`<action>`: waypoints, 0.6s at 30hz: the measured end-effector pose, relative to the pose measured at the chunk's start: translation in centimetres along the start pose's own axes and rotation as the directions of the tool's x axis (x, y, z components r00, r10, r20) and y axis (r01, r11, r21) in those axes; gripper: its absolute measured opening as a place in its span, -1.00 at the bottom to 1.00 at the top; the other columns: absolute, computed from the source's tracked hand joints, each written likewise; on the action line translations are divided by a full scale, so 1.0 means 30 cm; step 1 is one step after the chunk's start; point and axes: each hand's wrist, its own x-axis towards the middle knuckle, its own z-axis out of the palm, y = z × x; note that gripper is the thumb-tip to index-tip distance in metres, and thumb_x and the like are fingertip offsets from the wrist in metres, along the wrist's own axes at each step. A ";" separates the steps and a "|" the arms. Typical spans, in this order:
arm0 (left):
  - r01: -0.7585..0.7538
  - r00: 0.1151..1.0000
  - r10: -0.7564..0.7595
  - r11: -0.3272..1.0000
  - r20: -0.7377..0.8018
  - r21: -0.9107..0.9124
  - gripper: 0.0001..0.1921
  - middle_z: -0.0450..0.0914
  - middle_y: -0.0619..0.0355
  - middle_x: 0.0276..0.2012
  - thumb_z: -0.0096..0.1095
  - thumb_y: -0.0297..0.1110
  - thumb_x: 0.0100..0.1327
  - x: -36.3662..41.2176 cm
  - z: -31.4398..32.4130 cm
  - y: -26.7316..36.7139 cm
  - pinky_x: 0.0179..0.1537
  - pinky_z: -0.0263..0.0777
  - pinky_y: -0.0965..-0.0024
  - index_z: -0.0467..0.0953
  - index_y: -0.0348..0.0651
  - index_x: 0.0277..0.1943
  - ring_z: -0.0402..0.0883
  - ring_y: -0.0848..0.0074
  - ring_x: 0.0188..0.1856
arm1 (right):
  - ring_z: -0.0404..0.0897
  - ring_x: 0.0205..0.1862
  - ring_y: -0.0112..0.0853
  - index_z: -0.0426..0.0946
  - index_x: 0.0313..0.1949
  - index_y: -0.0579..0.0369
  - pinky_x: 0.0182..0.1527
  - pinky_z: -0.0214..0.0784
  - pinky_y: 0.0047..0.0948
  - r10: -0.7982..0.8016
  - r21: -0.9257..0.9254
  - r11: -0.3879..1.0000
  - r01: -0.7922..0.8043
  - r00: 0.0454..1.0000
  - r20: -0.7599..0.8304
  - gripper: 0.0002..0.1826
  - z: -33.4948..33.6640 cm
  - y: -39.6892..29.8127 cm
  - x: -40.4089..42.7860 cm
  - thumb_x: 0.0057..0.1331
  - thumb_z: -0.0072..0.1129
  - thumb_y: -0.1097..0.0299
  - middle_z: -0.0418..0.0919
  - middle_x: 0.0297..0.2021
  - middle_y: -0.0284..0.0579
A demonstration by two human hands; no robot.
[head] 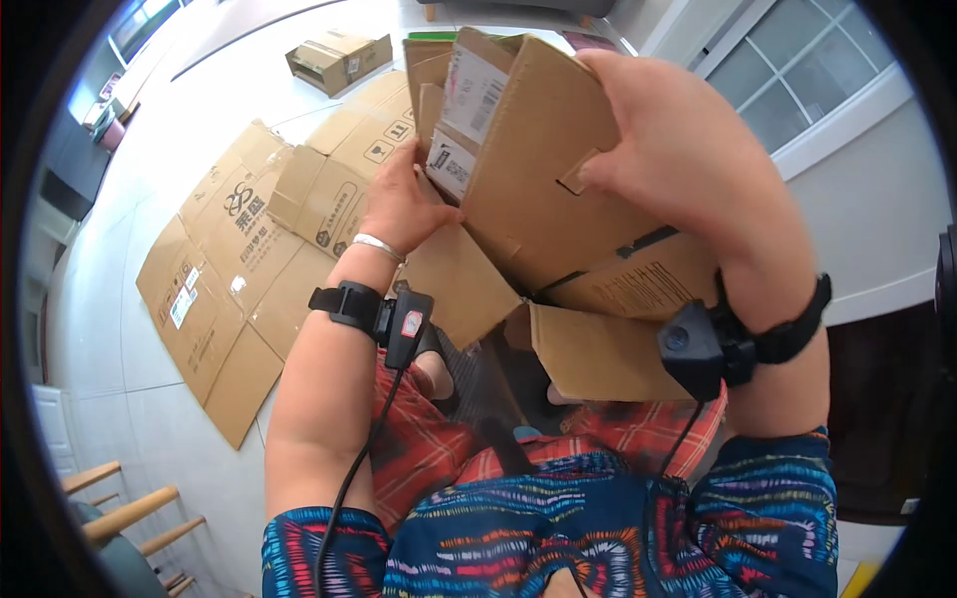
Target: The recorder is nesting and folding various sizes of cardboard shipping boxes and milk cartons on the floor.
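A large open cardboard box stands tilted before me, holding folded cardboard pieces with printed labels. My right hand grips its top right edge, the thumb beside a small cut in the panel. On the left side, my left hand has its fingers on the cardboard pieces and its thumb near the corner of the box. Two lower flaps hang apart towards my knees. Whether the left fingers hold a single sheet or several is hidden.
Flattened cardboard boxes lie on the tiled floor at the left. A small cardboard box stands farther back. Wooden legs of upturned furniture reach in at lower left. A white-framed glass door and wall are at the right.
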 end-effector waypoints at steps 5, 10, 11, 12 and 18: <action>0.001 0.998 -0.001 1.000 -0.060 0.008 -0.11 0.45 0.01 -0.06 0.51 -0.40 -0.39 -0.015 0.023 0.002 0.00 0.33 0.32 0.21 -0.27 0.12 0.44 0.29 -0.06 | 0.50 -0.27 -0.05 0.40 -0.16 0.23 -0.23 0.34 -0.27 0.045 0.050 0.998 -0.047 0.998 0.035 -0.50 0.028 0.014 -0.017 -0.20 0.18 0.46 0.52 -0.37 0.11; 0.025 0.999 -0.026 0.998 0.023 0.063 -0.39 0.46 -0.04 -0.11 0.45 -0.29 -0.27 0.017 0.008 -0.057 0.00 0.31 0.33 0.39 -0.27 -0.08 0.43 0.22 -0.03 | 0.50 -0.27 -0.05 0.40 -0.17 0.21 -0.22 0.33 -0.28 0.056 0.058 0.997 -0.060 0.996 0.066 -0.53 0.021 0.035 -0.044 -0.18 0.20 0.46 0.52 -0.37 0.10; 0.043 0.998 -0.046 0.997 0.044 0.058 -0.39 0.46 -0.04 -0.11 0.45 -0.29 -0.27 0.020 0.003 -0.072 0.00 0.31 0.33 0.39 -0.27 -0.08 0.43 0.22 -0.03 | 0.50 -0.26 -0.06 0.40 -0.18 0.21 -0.22 0.33 -0.29 0.058 0.055 0.997 -0.061 0.997 0.057 -0.54 0.019 0.038 -0.049 -0.17 0.20 0.46 0.52 -0.37 0.09; -0.048 0.998 0.044 0.994 0.041 0.100 -0.45 0.46 -0.01 -0.10 0.41 -0.26 -0.20 0.021 0.003 -0.085 0.01 0.31 0.33 0.41 -0.28 -0.10 0.43 0.23 -0.02 | 0.50 -0.26 -0.06 0.40 -0.18 0.21 -0.22 0.33 -0.29 0.075 0.039 0.996 -0.077 0.995 0.066 -0.54 0.019 0.044 -0.057 -0.17 0.20 0.46 0.52 -0.37 0.09; -0.079 0.988 0.071 0.995 0.134 0.055 -0.67 0.48 0.08 -0.15 0.26 -0.22 -0.02 0.066 -0.020 -0.098 -0.04 0.33 0.32 0.50 -0.24 -0.23 0.46 0.24 -0.07 | 0.51 -0.26 -0.09 0.45 -0.20 0.14 -0.23 0.36 -0.27 0.105 0.129 0.985 -0.110 0.993 0.046 -0.58 0.015 0.077 -0.093 -0.13 0.18 0.33 0.53 -0.36 0.07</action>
